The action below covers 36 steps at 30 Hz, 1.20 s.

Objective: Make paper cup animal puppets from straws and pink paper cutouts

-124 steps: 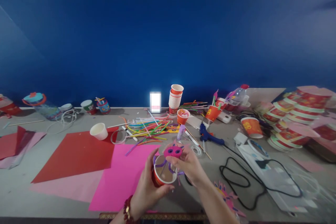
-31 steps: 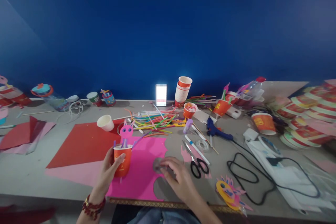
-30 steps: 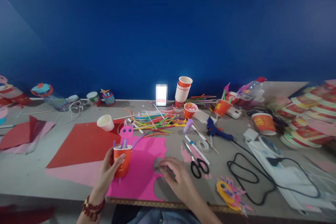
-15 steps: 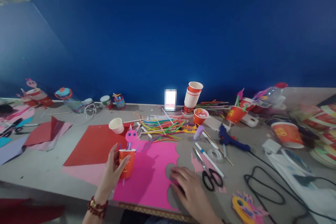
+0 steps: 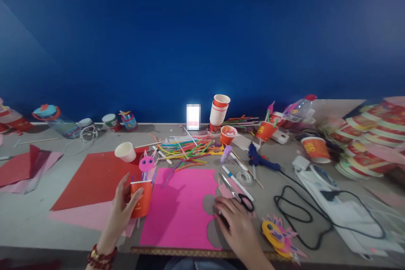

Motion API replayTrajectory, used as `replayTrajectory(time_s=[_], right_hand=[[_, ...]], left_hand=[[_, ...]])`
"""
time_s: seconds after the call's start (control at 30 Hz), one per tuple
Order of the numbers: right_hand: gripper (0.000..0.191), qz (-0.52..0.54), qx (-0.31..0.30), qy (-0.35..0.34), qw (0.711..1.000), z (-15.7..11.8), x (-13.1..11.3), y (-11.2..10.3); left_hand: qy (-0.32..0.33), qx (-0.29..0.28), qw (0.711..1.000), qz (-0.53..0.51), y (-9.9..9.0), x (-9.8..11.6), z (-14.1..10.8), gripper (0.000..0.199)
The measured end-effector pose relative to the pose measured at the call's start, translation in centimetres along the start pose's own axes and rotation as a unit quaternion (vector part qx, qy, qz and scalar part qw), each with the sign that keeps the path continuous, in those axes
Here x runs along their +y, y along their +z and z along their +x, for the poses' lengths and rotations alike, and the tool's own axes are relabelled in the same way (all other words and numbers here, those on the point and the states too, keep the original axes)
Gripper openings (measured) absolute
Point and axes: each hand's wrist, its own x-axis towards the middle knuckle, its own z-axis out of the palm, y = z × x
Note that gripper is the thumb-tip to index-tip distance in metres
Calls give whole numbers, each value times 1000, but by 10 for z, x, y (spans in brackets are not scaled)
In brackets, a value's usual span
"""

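Note:
In the head view my left hand (image 5: 122,204) grips an orange-red paper cup (image 5: 142,199), fingers behind it and thumb across its front. A pink bunny head (image 5: 147,163) with round eyes rises from the cup's mouth, and a thin stick shows beneath the cup. My right hand (image 5: 233,220) lies palm down at the scalloped right edge of a bright pink sheet (image 5: 180,211), its fingers loosely bent and the thumb apart. Scissors with black handles (image 5: 246,202) lie just beyond that hand, which partly covers them.
Colourful pipe cleaners (image 5: 186,149) lie heaped in the middle. A blue glue gun (image 5: 262,161) with a black cord, a marker (image 5: 237,182) and clear tape (image 5: 244,176) lie to the right. Stacked cups (image 5: 218,114) stand by the blue partition (image 5: 202,42). Red paper (image 5: 85,179) lies left.
The view has swung to the right. My right hand has shifted right over the table and now covers part of the scissors. My left hand still holds the cup.

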Motion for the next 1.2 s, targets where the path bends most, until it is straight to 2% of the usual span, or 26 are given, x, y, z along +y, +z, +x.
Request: replayTrajectory(time_s=[0.17, 0.3, 0.5, 0.67, 0.83, 0.9, 1.0, 1.03, 1.07, 1.13, 1.2], right_hand=[[19, -24, 58, -12, 998, -6, 15, -9], [18, -98, 92, 15, 991, -4, 37, -20], [17, -177, 46, 57, 981, 13, 46, -25], [18, -191, 33, 52, 980, 28, 48, -24], [7, -159, -4, 57, 986, 37, 57, -33], [5, -151, -22, 67, 986, 39, 58, -39], [6, -140, -45, 81, 986, 42, 57, -45], [7, -139, -51, 87, 985, 44, 56, -47], [7, -140, -57, 93, 984, 45, 56, -48], [7, -145, -66, 106, 982, 48, 55, -49], [7, -155, -72, 111, 979, 51, 57, -50]], left_hand=[[18, 6, 1000, 22, 5, 0, 3, 87], [42, 15, 994, 95, 7, -9, 9, 86], [109, 36, 965, 237, 10, -10, 15, 76], [127, 26, 965, 229, 9, -6, 14, 73], [144, 31, 952, 268, 0, 2, 8, 71], [175, 53, 934, 307, 2, 11, 0, 64], [276, 98, 900, 323, 17, 25, -20, 45], [313, 82, 894, 309, 25, 29, -28, 40], [347, 37, 889, 297, 35, 32, -36, 38], [377, -127, 865, 305, 57, 33, -50, 40], [389, -277, 816, 325, 79, 32, -61, 45]])
